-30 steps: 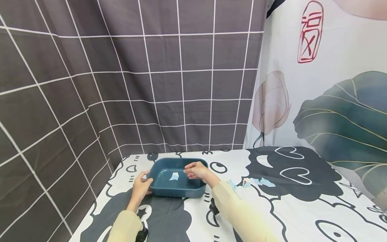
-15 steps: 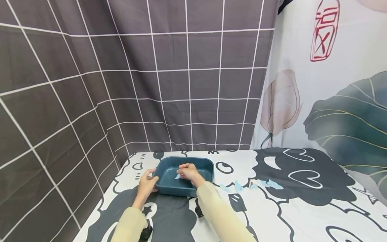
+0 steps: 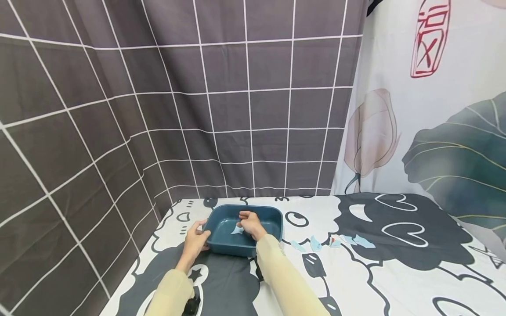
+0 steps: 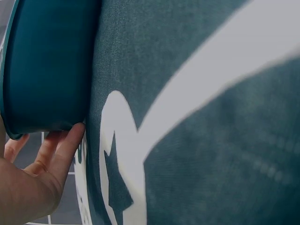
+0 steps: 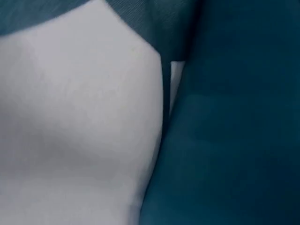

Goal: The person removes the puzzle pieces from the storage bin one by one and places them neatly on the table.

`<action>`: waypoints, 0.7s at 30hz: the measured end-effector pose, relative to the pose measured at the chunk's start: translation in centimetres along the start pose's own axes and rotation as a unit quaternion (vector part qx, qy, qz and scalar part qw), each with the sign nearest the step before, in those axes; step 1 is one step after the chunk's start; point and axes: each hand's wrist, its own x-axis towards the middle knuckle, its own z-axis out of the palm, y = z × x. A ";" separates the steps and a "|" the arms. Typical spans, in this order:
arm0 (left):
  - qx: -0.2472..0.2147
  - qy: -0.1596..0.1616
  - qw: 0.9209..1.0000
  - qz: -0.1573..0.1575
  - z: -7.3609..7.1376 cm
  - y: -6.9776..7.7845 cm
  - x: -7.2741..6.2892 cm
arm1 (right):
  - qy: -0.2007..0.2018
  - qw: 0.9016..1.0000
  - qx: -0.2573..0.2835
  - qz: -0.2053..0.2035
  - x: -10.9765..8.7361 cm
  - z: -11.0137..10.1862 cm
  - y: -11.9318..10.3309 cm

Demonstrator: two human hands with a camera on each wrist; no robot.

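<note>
A dark teal rectangular plastic basin (image 3: 272,212) stands on the patterned cloth. My left hand (image 3: 193,243) grips its left end, thumb near the rim. In the left wrist view, the fingers (image 4: 72,145) of this hand reach under the basin's corner. Inside the basin lies a small light-blue torn scrap (image 3: 237,230), paper-like. My right hand (image 3: 252,226) is down inside the basin, fingertips right at the scrap's right edge; I cannot tell whether they pinch it. The right wrist view shows the basin's outer wall (image 5: 234,140), with the hand hidden.
Several light-blue torn scraps (image 3: 315,244) lie in a row right of the basin, one with a red patch (image 3: 333,241). A dark checked curtain (image 3: 261,109) hangs behind and at left, a floral one (image 3: 371,145) at right. The cartoon-print cloth (image 3: 308,289) covers the table.
My right hand has moved down and left within the basin to the scrap, then shifted slightly back off it, showing more of it. The left hand keeps its grip. The head view has turned left.
</note>
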 end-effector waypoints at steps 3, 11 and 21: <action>0.000 0.001 1.000 0.001 0.0 -0.1 -0.1 | -0.025 0.998 -0.051 -0.007 -0.2 0.1 0.1; -0.011 0.001 1.000 0.000 -0.1 -0.2 0.0 | -0.045 0.989 -0.142 -0.012 -0.1 0.3 0.2; -0.013 -0.002 1.000 -0.003 0.1 -0.3 0.0 | -0.044 0.977 -0.205 -0.031 0.1 0.3 0.9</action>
